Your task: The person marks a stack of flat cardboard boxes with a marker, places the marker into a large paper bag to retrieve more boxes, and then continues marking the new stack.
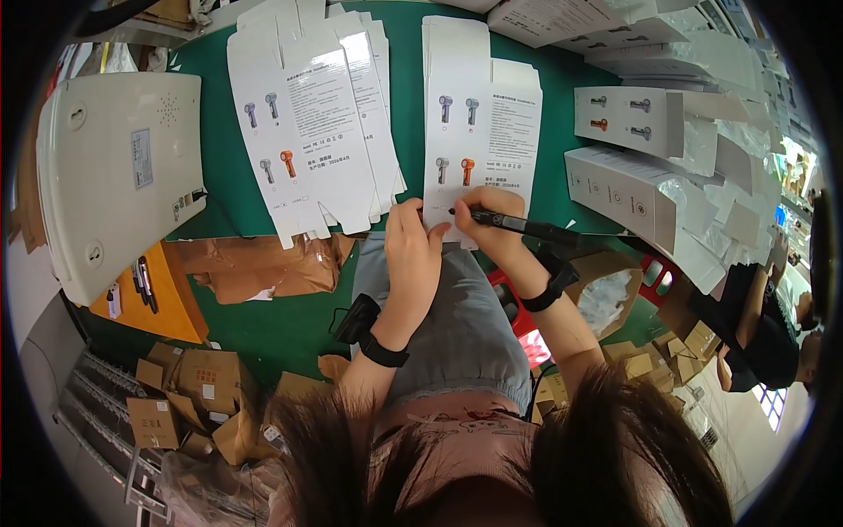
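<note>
Black marker is held over the btm of R carton stack, flat & white; whether the tip is touching can't be told. It's clamped b/w thumb & fingers of R hand. Btm L edge of same stack is touched by L hand, fingers close together; whether the edge is pinched can't be told. L carton stack, also flat, is laid nearby, slightly tilted, on green desk. White boxes are piled far R; white housing is seen far L.
</note>
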The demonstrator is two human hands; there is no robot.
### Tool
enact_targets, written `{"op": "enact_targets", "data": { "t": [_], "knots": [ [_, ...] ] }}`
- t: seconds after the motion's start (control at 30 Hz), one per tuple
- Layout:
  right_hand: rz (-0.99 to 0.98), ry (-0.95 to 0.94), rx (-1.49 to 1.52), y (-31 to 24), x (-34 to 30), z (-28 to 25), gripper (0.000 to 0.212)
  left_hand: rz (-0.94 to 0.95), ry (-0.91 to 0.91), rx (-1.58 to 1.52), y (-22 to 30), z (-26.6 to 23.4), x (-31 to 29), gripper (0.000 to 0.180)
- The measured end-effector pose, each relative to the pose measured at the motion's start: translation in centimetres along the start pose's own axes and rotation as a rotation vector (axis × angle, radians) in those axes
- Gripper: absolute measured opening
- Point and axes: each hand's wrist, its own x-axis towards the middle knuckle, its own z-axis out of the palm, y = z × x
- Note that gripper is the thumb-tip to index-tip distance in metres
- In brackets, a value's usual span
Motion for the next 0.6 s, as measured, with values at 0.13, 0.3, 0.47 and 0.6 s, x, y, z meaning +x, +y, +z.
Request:
{"op": "enact_targets", "data": {
  "t": [0.13,0.3,0.47,0.6],
  "knots": [
    [-0.018,-0.044,-0.023,0.2,0.0,0.5,0.009,0.008,0.004,-0.004,-0.1,0.1,0.0,0.034],
    [-0.073,-0.044,-0.051,0.5,0.0,1.0,0.01,0.0,0.002,-0.006,-0.2,0.1,0.0,0.034],
    [-0.067,-0.016,-0.047,0.4,-0.2,0.9,0.01,-0.006,0.004,-0.008,0.0,0.1,0.0,0.033],
    [0.021,-0.02,0.043,-0.3,-0.5,-0.1,0.01,-0.028,0.011,-0.023,0.8,-0.3,-0.1,0.033]
  ]
}}
